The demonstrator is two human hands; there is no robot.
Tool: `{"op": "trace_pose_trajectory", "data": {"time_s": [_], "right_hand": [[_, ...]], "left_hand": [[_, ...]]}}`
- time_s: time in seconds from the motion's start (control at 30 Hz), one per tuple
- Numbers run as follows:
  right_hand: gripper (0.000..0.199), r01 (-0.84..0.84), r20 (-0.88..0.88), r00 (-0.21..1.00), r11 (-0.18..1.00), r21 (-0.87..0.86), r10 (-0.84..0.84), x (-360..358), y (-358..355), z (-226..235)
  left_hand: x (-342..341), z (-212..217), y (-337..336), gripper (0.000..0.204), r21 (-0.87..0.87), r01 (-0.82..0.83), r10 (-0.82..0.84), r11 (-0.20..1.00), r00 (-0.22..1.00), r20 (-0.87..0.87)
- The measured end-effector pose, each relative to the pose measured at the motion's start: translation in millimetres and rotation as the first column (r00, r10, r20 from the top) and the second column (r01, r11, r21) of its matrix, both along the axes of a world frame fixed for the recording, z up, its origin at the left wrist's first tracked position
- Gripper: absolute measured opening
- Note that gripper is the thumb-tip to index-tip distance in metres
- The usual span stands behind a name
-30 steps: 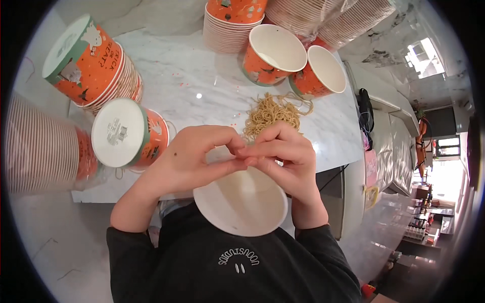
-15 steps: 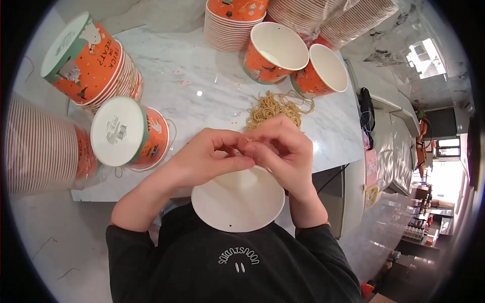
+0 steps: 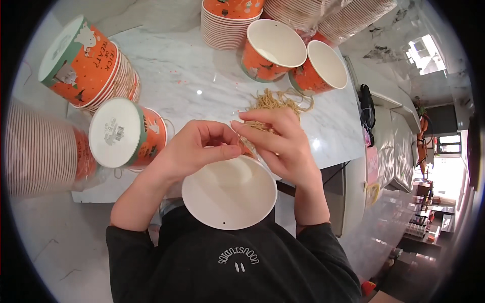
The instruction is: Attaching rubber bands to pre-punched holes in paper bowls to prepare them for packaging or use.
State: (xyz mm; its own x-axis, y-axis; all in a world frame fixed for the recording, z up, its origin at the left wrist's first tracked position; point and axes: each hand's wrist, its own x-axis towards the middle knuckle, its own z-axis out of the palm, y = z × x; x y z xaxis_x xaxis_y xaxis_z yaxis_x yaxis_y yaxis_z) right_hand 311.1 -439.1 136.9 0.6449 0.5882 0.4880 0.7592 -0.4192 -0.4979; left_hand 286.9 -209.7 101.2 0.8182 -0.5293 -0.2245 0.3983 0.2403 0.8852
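L hand: hovering by bucket's far rim, thumb + index tips nearly meeting; can't tell if pinching anything.
R hand: holding fingers stretched + parted, thumb apart.
White-lined round paper bucket: sitting lower ctr, mouth facing up, prob. so both hands can reach rim.
Tan string heap: lying upper ctr, partly behind R hand, prob. for quick reach.
Upturned orange-green paper bucket: standing mouth-down, left of ctr, prob. for steadiness.
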Motion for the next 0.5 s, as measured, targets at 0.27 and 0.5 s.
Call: {"op": "trace_pose_trajectory", "data": {"time_s": [0.27,0.5], "right_hand": [[0.014,0.010,-0.303,0.952,0.985,0.170,0.042,12,-13,-16],[0.013,0.132,-0.375,0.927,0.949,0.286,-0.015,0,7,-20]], "left_hand": [[5,3,7,0.009,-0.037,0.021,-0.023,0.999,0.999,-0.035],[5,-2,1,0.014,-0.031,-0.034,0.037,0.999,0.993,0.114]]}}
